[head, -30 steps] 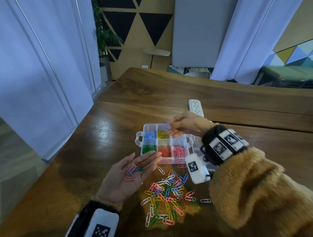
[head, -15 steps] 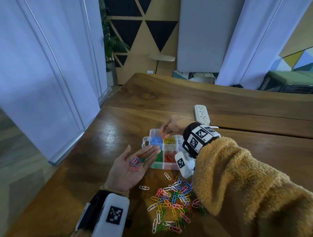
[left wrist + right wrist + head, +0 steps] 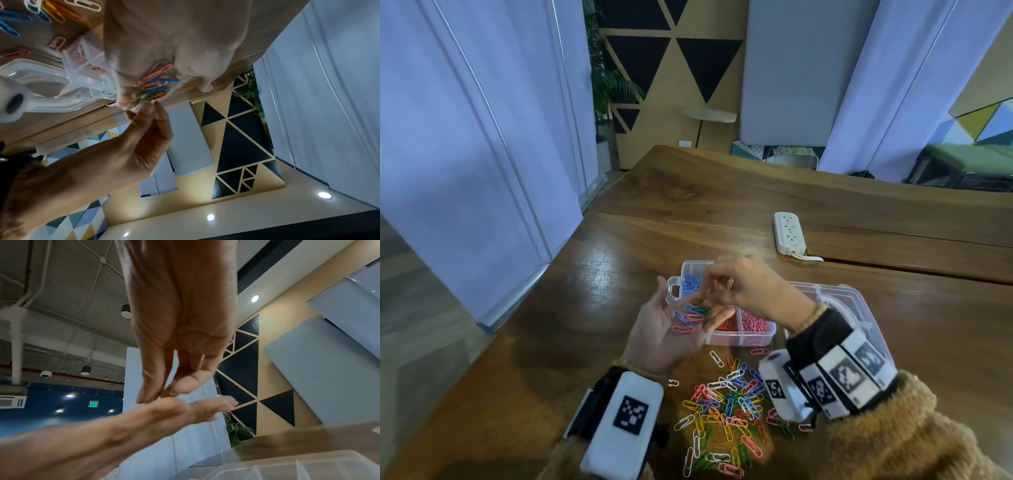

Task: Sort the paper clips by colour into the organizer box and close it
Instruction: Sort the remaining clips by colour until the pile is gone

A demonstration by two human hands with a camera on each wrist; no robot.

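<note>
My left hand lies palm up in front of the organizer box, fingers straight, with several pink, blue, green and orange clips resting on it. My right hand reaches over the box, and its thumb and forefinger pinch at the end of the green clip on the left fingertips. The clear box holds blue clips at the back left and red and pink clips in front. Both hands hide its other compartments. A mixed pile of clips lies on the table near me.
The box's clear lid lies open to the right, under my right wrist. A white power strip sits further back on the wooden table. The table's left edge runs close by, with a window wall beyond.
My right hand has come back from the blue compartment to the clips on my left palm. The left hand has lifted slightly toward the box.
</note>
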